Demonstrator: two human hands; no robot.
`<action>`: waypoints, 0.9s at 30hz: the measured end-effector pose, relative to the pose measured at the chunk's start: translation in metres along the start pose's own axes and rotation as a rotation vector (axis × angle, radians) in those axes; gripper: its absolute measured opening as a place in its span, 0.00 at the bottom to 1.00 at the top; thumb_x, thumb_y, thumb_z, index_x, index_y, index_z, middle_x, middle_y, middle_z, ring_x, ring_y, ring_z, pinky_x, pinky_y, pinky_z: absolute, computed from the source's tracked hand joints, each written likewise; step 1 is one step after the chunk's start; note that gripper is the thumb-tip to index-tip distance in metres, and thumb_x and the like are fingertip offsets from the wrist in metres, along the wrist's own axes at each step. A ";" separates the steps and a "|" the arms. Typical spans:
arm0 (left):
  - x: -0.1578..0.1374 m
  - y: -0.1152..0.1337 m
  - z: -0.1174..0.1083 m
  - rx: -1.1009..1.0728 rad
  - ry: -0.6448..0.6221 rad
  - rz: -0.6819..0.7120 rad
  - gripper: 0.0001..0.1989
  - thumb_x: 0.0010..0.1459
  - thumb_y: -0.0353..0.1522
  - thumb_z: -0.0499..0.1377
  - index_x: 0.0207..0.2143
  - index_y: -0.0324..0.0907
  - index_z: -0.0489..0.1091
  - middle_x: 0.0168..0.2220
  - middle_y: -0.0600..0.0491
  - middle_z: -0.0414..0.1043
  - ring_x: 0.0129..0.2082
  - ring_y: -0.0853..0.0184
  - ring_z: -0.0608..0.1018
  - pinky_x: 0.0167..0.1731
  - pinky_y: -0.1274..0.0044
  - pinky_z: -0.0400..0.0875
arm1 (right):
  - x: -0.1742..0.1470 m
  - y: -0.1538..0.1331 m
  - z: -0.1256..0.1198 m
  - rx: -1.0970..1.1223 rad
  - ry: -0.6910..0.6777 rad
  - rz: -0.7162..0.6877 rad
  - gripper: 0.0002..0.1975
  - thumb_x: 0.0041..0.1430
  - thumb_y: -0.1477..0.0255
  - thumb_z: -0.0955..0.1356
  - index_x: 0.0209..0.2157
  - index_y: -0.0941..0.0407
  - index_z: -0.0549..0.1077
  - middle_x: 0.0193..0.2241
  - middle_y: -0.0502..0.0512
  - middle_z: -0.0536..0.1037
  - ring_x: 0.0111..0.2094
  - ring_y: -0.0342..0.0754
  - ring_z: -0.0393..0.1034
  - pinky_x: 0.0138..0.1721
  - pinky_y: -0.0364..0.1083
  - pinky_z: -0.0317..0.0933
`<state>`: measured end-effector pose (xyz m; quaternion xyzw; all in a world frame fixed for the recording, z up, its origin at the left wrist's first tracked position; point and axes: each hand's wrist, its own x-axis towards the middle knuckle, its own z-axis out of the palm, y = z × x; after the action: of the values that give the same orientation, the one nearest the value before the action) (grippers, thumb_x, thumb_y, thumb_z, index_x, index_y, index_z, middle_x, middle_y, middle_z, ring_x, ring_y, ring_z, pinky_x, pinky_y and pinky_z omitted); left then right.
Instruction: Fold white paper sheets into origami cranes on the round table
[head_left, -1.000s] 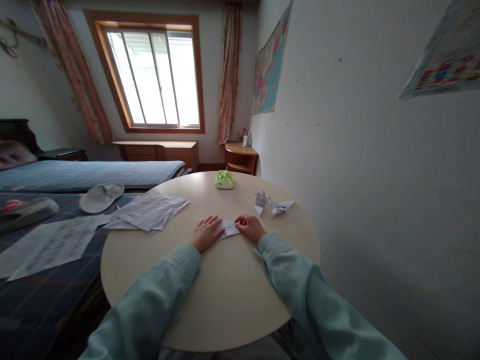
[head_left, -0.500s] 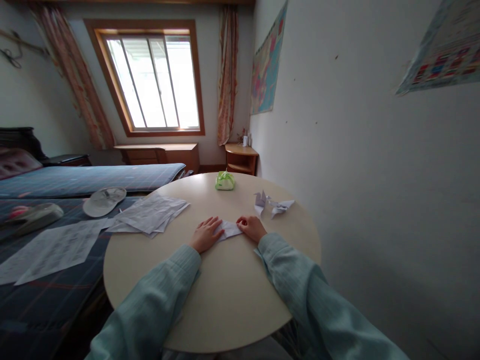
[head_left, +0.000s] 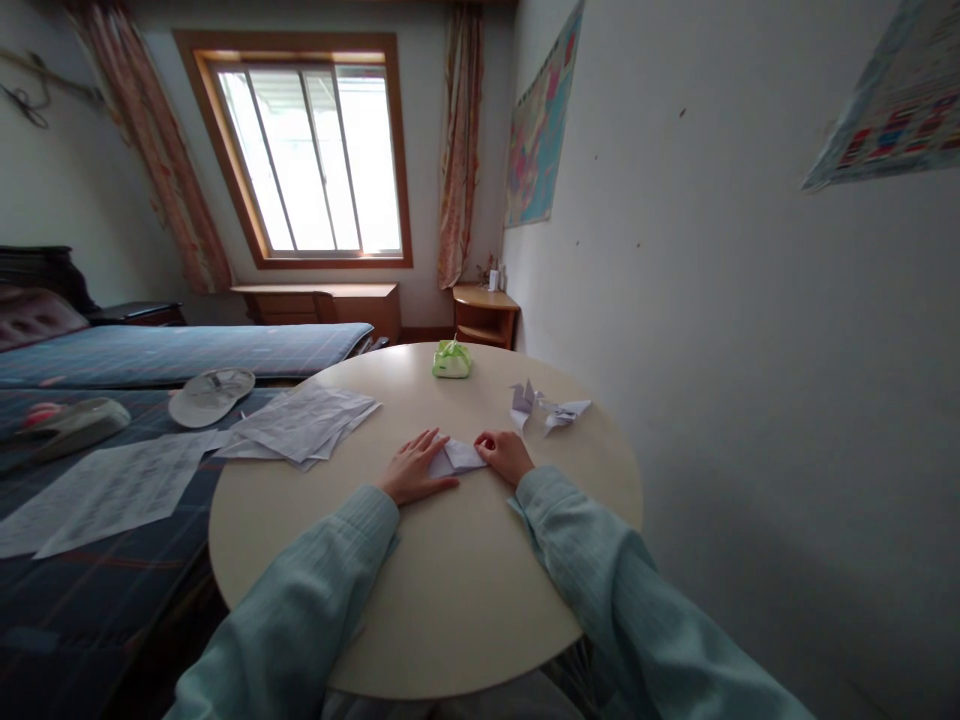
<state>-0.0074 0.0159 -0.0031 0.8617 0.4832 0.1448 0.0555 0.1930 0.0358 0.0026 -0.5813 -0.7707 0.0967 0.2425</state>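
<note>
One piece of folded paper (head_left: 460, 457) is laid on the table (head_left: 450, 600), on the near side of the green packet (head_left: 452, 362) and well apart from it. Its left part is covered by the left hand (head_left: 412, 472), which is spread with the fingers extended and nothing clasped. Its right end appears to be pinched in the curled right hand (head_left: 505, 456), though the fingertips are partly hidden. To the right of the packet and nearer, two folded paper figures (head_left: 523, 400) are set down; to its left and nearer, loose sheets (head_left: 304, 425) are piled.

Hardly any weight is to be expected in the paper, and some sliding if it is not pinned by a flat palm. Its layered folds should be felt as fairly stiff, its single flaps as soft and easily creased or torn. It is best held by the thick folded edges, with thin corners pinched only lightly.
</note>
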 end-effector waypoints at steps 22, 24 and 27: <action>-0.001 0.019 -0.012 0.158 0.050 0.107 0.20 0.56 0.38 0.45 0.51 0.44 0.58 0.50 0.50 0.64 0.46 0.64 0.69 0.44 0.73 0.65 | -0.001 0.003 0.003 0.029 -0.003 -0.096 0.08 0.48 0.73 0.63 0.30 0.56 0.74 0.25 0.51 0.75 0.27 0.41 0.66 0.30 0.39 0.55; -0.001 0.023 -0.011 0.206 0.023 0.120 0.21 0.55 0.33 0.47 0.52 0.42 0.56 0.50 0.48 0.63 0.47 0.63 0.68 0.44 0.73 0.65 | -0.002 0.002 0.003 0.040 -0.008 -0.109 0.09 0.48 0.73 0.64 0.30 0.56 0.74 0.24 0.51 0.74 0.26 0.41 0.65 0.30 0.39 0.55; 0.001 0.028 -0.008 0.234 0.010 0.103 0.21 0.54 0.28 0.47 0.51 0.41 0.57 0.50 0.46 0.61 0.49 0.63 0.66 0.45 0.73 0.64 | -0.002 0.001 0.004 0.094 -0.024 -0.132 0.09 0.47 0.72 0.64 0.30 0.55 0.74 0.22 0.50 0.73 0.24 0.41 0.65 0.29 0.39 0.55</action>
<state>0.0138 0.0018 0.0109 0.8852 0.4521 0.0945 -0.0554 0.1923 0.0348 -0.0017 -0.5160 -0.8047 0.1236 0.2663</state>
